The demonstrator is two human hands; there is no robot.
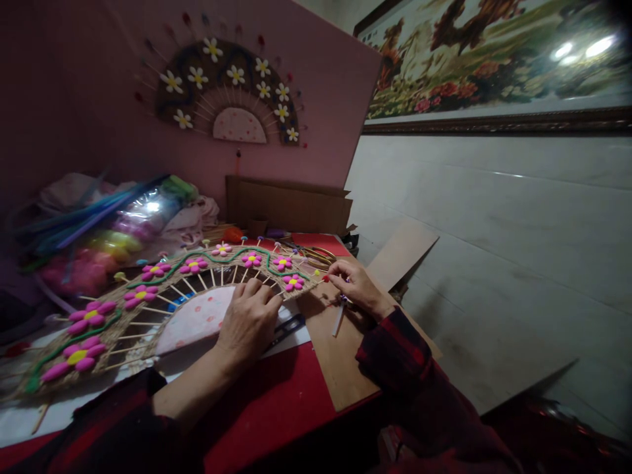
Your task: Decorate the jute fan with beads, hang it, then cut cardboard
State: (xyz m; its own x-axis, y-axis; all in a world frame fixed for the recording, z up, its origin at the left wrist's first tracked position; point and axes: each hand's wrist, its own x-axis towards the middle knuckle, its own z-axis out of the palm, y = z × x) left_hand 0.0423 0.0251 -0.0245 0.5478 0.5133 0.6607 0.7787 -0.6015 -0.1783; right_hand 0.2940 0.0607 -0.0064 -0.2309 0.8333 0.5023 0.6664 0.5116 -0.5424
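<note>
A craft fan (205, 319) of twine and thin sticks lies across the table, bearing pink clay flowers (141, 295) with yellow centres and a wavy green strip. Its pale half-round centre has small red marks. My left hand (251, 319) is closed over the right part of that centre and the sticks, its fingertips partly hidden. At the fan's right end, my right hand (358, 284) pinches a small red ball (326, 279) by a stick tip. Other small coloured balls top the sticks along the outer edge. Below my right hand sits a narrow whitish strip (338, 320).
Gold-handled scissors (320, 255) lie behind the fan. Bagged coloured material (118, 240) is heaped at left. A brown board (340, 368) rests on the red tabletop (276, 408). A second fan (239, 125) with white flowers is on the pink panel behind. A tiled wall (494, 224) stands at right.
</note>
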